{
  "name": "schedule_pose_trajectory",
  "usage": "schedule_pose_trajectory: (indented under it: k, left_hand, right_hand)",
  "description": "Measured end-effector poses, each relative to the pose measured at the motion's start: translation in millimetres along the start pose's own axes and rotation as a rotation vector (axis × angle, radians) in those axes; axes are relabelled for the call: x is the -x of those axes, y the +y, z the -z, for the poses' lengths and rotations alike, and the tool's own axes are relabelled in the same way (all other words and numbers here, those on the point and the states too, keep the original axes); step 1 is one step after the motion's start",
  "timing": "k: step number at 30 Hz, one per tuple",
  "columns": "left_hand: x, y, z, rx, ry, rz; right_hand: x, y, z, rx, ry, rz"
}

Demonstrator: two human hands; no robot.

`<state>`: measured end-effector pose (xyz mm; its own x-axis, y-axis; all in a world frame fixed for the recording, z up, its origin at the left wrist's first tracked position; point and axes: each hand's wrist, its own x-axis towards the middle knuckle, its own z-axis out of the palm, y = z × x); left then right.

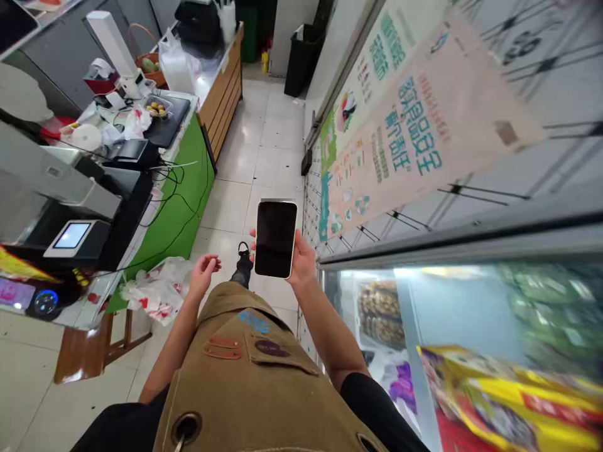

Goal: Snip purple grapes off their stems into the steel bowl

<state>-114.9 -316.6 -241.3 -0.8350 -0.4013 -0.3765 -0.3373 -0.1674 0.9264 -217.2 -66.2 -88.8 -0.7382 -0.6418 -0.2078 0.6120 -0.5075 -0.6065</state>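
Observation:
A smartphone (276, 240) with a dark screen and a pale case lies upright in my right hand (302, 258). My fingers wrap behind it, and their tips show at its left edge. My left hand (203, 274) hangs to the left of the phone, its fingers loosely bent and nothing visible in them. I wear a brown apron (245, 402) with a pocket. Below the phone, part of a dark shoe (244, 249) shows on the tiled floor (230, 207).
A green-sided counter (181, 207) with devices and cables stands at left, beside a plastic bag (162, 289) and a wooden stool (85, 358). At right are posters (400, 138) and a lit display case (424, 301) with packaged goods. A black bin (301, 59) stands ahead.

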Motion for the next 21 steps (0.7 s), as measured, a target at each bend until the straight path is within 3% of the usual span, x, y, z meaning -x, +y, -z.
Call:
schedule_pose_trajectory:
  k: [3, 5, 11, 15, 18, 21]
  left_hand:
    - [-62, 10, -30.0, 0.032, 0.036, 0.015]
    - [-111, 31, -48.3, 0.056, 0.049, 0.001]
    - [-265, 142, -95.3, 0.106, 0.022, -0.120]
    - [-344, 208, -121.9, 0.100, -0.057, -0.260]
    - [-389, 229, -138.7, 0.088, -0.076, -0.323]
    - [-430, 224, -153.7, 0.072, -0.024, -0.260]
  right_hand:
    - [-71, -34, 19, -0.021, -0.013, -0.069]
    - [-119, -61, 25, -0.015, -0.016, -0.089]
    - [-244, -146, 27, 0.092, -0.040, -0.051]
    - [-320, -187, 34, 0.149, -0.074, -0.018]
    - [-380, -211, 50, 0.175, -0.097, -0.027]
    - [-445, -235, 70, 0.193, -0.122, -0.067]
